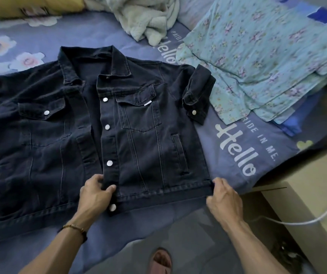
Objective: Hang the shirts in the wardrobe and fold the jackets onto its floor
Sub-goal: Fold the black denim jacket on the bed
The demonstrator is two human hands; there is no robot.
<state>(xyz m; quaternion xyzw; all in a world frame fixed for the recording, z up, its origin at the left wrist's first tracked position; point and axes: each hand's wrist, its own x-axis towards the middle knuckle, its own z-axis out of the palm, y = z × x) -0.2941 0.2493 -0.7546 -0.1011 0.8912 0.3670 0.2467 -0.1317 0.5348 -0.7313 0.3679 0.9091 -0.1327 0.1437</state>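
A dark denim jacket [119, 123] lies front-up on the bed [257, 155], near its front edge. The left hand [95, 192] pinches the button placket at the hem; the right hand [224, 196] pinches the hem's right corner, fingers clamped.

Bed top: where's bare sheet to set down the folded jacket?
Free: the strip right of the dark denim jacket with the "Hello" print, bordered by the floral fabric; also the sheet above the collar, left of the fleece heap. Crowded: the centre and left, under the jacket, whose hem left hand and right hand grip.
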